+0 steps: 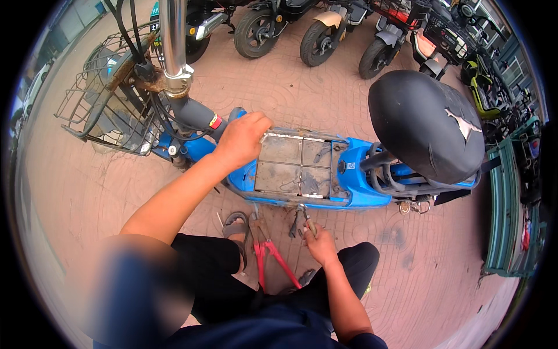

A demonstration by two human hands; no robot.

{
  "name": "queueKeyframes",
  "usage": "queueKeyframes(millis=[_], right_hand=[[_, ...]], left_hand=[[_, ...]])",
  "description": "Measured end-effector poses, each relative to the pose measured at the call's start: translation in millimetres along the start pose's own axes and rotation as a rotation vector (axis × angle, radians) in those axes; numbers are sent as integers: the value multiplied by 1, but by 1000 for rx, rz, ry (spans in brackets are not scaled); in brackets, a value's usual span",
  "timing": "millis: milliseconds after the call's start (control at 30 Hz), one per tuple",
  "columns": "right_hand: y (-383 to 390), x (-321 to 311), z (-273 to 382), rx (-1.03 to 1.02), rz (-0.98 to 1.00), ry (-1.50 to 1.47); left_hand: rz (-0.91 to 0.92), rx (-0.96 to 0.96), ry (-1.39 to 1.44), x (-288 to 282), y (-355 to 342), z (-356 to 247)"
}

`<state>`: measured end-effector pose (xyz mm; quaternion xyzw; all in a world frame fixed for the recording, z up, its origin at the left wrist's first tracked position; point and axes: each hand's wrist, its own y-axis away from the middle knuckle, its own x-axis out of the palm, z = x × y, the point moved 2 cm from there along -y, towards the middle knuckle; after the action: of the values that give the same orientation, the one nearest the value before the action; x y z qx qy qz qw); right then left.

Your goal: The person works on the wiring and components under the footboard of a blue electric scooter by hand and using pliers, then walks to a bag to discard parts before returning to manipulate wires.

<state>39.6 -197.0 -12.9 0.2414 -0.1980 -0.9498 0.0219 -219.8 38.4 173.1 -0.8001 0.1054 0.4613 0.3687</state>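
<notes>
A blue electric scooter point(366, 196) stands across in front of me, its footboard uncovered over dusty grey battery blocks point(280, 153). My left hand point(247, 138) is closed by the front end of the battery bay. Its curled fingertips are hidden from view, so I cannot tell what they grip. Below the near side of the bay, my right hand point(319, 244) is wrapped round a slim tool point(311, 225) with a tan handle. The tool's metal end points up at the scooter's lower edge. Between my feet are red-handled bolt cutters point(260, 264), their jaws toward the scooter.
A torn black seat point(421, 125) rises at the right. The steering column point(172, 41) and a rusty wire basket point(87, 110) are at the left. Several parked scooters line the back, one with a black wheel point(317, 43). A green cart point(504, 209) stands far right on the paving.
</notes>
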Motion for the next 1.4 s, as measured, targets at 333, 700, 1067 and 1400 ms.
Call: queueKeyframes(millis=[333,700,1067,1400], right_hand=[[-34,-31,60,119,115,-197],[-42,-5,48,-76,-319,-568],[-24,50,41,380,137,-752],[-25,22,52,307,149,-821]], left_hand=[[179,297,-305,8,18,13],[122,264,-272,5,16,5],[187,276,-349,8,12,5],[296,238,-460,13,16,2]])
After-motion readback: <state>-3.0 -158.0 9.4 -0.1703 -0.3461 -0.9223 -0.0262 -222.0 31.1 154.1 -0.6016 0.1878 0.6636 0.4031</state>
